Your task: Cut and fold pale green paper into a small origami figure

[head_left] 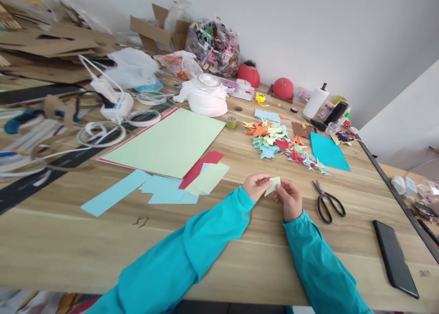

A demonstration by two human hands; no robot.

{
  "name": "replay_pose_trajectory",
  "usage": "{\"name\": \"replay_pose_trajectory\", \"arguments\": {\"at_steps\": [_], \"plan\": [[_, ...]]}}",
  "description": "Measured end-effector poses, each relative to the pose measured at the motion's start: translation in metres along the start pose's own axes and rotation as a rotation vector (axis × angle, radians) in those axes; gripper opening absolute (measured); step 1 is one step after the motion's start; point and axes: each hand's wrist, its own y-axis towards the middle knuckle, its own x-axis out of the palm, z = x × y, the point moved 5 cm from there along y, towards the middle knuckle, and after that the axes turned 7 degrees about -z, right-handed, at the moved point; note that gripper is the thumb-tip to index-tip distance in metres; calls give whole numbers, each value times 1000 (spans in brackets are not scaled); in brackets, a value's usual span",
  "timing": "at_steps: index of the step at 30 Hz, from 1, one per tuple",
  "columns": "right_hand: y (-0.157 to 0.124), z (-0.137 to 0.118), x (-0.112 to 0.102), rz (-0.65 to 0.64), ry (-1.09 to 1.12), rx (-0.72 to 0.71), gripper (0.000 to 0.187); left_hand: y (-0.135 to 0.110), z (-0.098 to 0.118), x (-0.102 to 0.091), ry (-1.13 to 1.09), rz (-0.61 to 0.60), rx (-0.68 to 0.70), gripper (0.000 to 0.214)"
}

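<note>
Both hands meet over the wooden table (219, 259), pinching a small pale green piece of paper (273, 185) between them. My left hand (255, 186) grips its left side, and my right hand (290, 198) has the right side between thumb and fingers. Whether the paper is folded in layers I cannot tell. Beyond the hands lies a pile of small folded paper cranes (276, 138) in orange, red, blue and green. Black-handled scissors (327, 202) rest to the right of my right hand, blades slightly apart. Pale green paper strips (209, 179) and light blue paper strips (115, 193) lie to the left.
A large pale green sheet stack (168, 142) sits left of centre. A turquoise sheet (329, 151) lies at the right, a black phone (395, 258) near the front right. Cables, a power strip (116, 106) and plastic bags crowd the left back. A white bottle (315, 103) stands at the back.
</note>
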Motion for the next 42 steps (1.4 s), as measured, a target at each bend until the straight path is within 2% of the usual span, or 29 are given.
{"name": "replay_pose_trajectory", "arguments": {"at_steps": [7,10,13,17,20,22,25,27,32,37,39,42], "plan": [[-1,-2,-3,34,-24,-34,20,-2,-7,0,-23,-9,-138,30],[-1,1,-4,30,2,-15,20,-1,-9,-2,-78,-13,-137,26],[-2,0,-2,4,3,-31,10,1,-12,-4,-108,-41,-161,23],[-2,0,-3,17,2,-19,8,1,-13,-2,-112,-61,-165,27],[-1,3,-8,89,13,3,15,-1,-7,2,-20,-99,-65,43],[0,4,-12,148,8,-10,20,-4,1,5,110,-104,79,53],[1,2,-15,192,-8,-24,22,-9,10,8,331,-66,291,46],[1,1,-14,190,-28,-13,23,-10,10,10,410,-80,328,39],[0,0,-9,129,-65,8,25,-6,1,9,379,-103,213,33],[0,3,-9,56,-62,-7,23,-4,-8,10,194,-181,36,34],[1,1,-10,58,-88,-34,21,-3,-9,9,170,-177,23,35],[1,-1,-8,32,-107,-33,23,-2,-6,7,220,-140,87,37]]}}
